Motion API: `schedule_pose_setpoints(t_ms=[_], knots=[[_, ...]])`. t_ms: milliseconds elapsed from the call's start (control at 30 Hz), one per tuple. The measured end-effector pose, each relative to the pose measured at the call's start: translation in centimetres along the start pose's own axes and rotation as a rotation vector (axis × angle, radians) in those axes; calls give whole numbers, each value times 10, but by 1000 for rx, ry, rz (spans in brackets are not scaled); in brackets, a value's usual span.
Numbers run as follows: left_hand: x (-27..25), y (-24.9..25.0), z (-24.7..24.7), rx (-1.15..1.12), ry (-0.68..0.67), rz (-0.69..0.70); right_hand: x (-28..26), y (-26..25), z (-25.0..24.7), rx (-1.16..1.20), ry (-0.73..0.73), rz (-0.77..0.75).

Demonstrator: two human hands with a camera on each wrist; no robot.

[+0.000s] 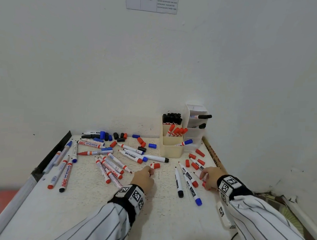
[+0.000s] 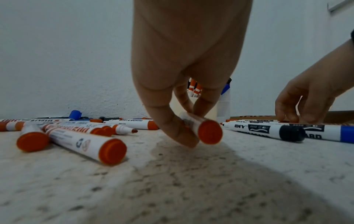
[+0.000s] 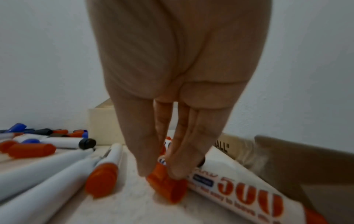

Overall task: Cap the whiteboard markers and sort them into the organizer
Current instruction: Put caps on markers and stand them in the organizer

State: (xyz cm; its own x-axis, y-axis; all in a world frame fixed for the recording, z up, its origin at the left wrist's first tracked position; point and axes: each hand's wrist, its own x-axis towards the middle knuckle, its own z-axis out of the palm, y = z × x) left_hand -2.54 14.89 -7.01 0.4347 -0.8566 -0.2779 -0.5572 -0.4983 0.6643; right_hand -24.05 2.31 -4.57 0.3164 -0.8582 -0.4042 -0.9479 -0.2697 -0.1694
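My left hand (image 1: 150,173) pinches a white marker with a red end (image 2: 203,128) between thumb and fingers, low over the speckled table (image 1: 87,208). A loose red cap (image 1: 157,165) lies just beyond it. My right hand (image 1: 205,181) pinches the red end of another white marker (image 3: 168,184) that lies on the table at the right. The cream organizer (image 1: 171,148) stands at the back right with black, red and one blue marker in separate compartments. Beside it a white organizer (image 1: 195,132) holds black markers.
Many uncapped markers (image 1: 111,165) and loose red, blue and black caps (image 1: 120,136) lie scattered across the left and middle. Three DIY markers (image 1: 187,180) lie between my hands. A "500" marker (image 3: 249,191) and a cardboard edge (image 1: 214,155) flank my right hand. Walls close the back and right.
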Motion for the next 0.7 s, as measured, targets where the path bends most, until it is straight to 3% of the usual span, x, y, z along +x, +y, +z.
schedule_pose_setpoints(t_ms=[233, 333, 433, 500, 700], knots=[[-10, -2, 0, -60, -13, 104, 7, -3, 13, -64, 37, -41], [-14, -4, 0, -108, -5, 144, 4, -10, 9, 12, 201, -90], [-12, -6, 3, -155, -11, 145, -3, -22, 3, 231, 404, -211], [-12, -5, 5, -186, -9, 155, -6, -33, 1, 413, 458, -289], [-15, -4, 5, -292, -2, 192, -11, -57, 12, 689, 318, -433]])
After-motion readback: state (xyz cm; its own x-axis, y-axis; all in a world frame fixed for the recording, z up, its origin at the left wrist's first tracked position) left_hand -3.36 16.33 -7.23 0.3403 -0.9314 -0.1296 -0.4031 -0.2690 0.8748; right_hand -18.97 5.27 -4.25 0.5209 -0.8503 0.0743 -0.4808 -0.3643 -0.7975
